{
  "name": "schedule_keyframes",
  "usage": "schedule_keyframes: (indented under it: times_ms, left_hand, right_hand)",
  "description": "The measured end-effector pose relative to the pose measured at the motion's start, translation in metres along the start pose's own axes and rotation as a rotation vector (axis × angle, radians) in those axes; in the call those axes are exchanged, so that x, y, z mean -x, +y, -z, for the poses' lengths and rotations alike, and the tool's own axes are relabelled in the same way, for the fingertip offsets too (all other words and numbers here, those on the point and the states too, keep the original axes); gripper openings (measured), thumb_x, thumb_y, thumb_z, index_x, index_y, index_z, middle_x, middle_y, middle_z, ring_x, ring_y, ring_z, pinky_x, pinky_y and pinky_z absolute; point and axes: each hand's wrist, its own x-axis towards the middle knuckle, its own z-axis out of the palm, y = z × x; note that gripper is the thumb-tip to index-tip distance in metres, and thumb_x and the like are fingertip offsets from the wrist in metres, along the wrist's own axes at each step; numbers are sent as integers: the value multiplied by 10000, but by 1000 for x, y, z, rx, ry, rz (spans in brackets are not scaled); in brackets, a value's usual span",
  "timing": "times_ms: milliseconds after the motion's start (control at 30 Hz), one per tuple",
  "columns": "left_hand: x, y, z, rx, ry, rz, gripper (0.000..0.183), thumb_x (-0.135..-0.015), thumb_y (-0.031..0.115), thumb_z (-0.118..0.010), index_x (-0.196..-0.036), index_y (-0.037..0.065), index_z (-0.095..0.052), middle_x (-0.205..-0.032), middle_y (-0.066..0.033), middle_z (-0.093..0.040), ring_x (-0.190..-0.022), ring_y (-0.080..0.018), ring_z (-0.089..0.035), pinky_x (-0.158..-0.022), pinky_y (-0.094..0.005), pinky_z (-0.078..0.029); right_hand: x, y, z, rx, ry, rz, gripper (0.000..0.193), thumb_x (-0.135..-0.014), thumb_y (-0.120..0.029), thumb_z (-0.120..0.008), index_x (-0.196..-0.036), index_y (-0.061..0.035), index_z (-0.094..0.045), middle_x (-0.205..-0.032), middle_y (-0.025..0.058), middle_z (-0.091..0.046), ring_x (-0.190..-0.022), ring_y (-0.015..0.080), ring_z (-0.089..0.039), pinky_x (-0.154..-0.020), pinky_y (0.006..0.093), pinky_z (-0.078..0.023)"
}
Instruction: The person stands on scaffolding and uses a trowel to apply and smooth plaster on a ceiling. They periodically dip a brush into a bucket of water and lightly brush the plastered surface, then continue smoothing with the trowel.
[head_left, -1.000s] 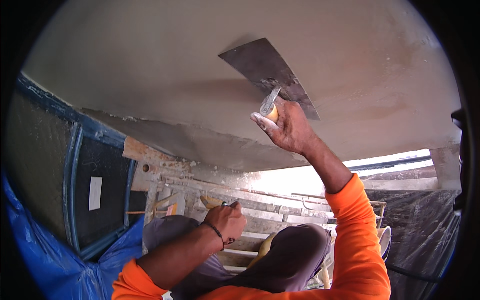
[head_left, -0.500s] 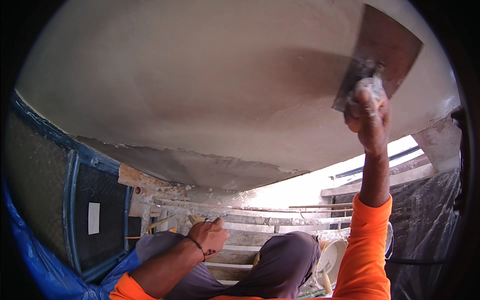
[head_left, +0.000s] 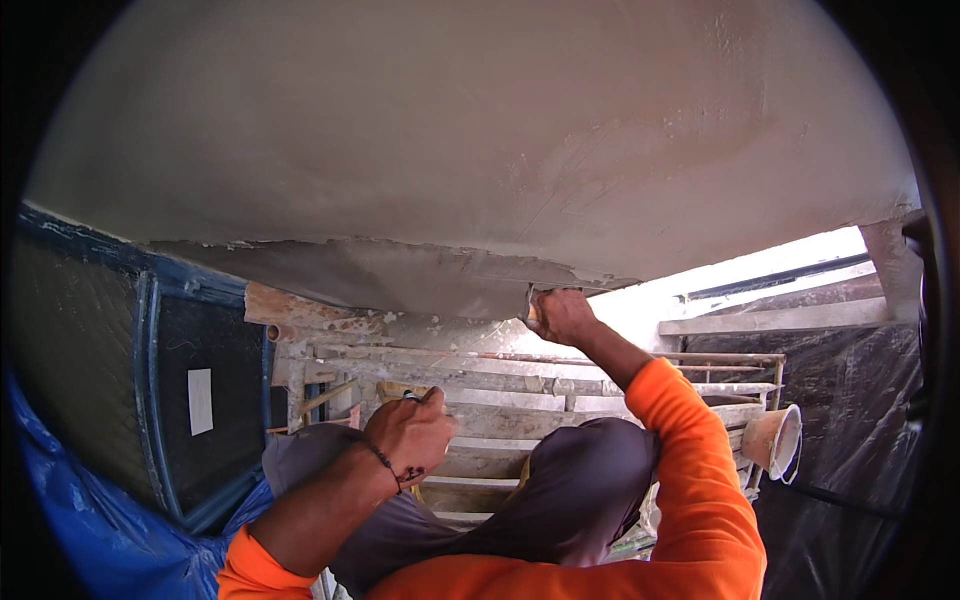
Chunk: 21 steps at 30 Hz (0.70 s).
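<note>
My right hand [head_left: 566,317] is closed round the handle of a plastering trowel [head_left: 530,303], whose blade shows nearly edge-on. The trowel is at the lower edge of a broad grey plastered surface [head_left: 450,130], near the ragged border where fresh plaster meets a darker, rougher strip [head_left: 390,280]. Whether the blade touches the surface I cannot tell. My left hand [head_left: 412,437] is held above my left knee, fingers curled closed. Something small and dark shows at its fingers, too hidden to name.
Wooden scaffold planks and poles [head_left: 480,420] lie below. An orange-white bucket [head_left: 773,441] hangs at the right, before dark plastic sheeting [head_left: 840,400]. At left stand a blue-framed screen [head_left: 150,390] and a blue tarp [head_left: 80,500].
My right hand has swept the trowel from the upper right down and left to the plaster's lower edge, turning the blade edge-on. My left hand stays near my knee, still closed.
</note>
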Motion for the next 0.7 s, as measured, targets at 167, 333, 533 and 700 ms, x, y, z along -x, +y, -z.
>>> schedule_keyframes:
  times_ms: [167, 333, 533, 700]
  left_hand:
    - [15, 2, 10, 1, 67, 89, 207, -824, 95, -609, -991, 80, -730, -1095, -230, -592, -842, -411, -700, -763, -514, -552]
    - [26, 7, 17, 9, 88, 139, 195, -835, 94, -615, -989, 81, -734, -1055, -205, -585, -824, -390, -699, -728, -501, -557]
    - [22, 12, 20, 18, 106, 171, 169, -883, 105, -590, -954, 60, -737, -1009, -192, -586, -811, -370, -705, -709, -495, -562]
    - [11, 14, 22, 1, 79, 149, 163, -885, 115, -572, -928, 71, -724, -1016, -196, -586, -831, -378, -700, -726, -504, -556]
  right_hand:
    - [-54, 36, -74, -4, -133, -83, 317, -889, -320, -658, -1093, -78, -673, -980, 199, -734, -944, 385, -720, -831, 501, -565]
    - [-90, 60, -92, -21, -11, -61, 275, -888, -275, -650, -1085, -84, -674, -980, 183, -740, -934, 376, -727, -808, 498, -571]
    - [-99, 68, -80, 0, 62, -33, 237, -880, -272, -658, -1025, -86, -684, -913, 172, -740, -867, 360, -733, -769, 489, -576]
    - [-80, 61, -46, 15, 162, -32, 254, -885, -299, -665, -1008, -78, -680, -858, 165, -735, -817, 363, -731, -728, 479, -578]
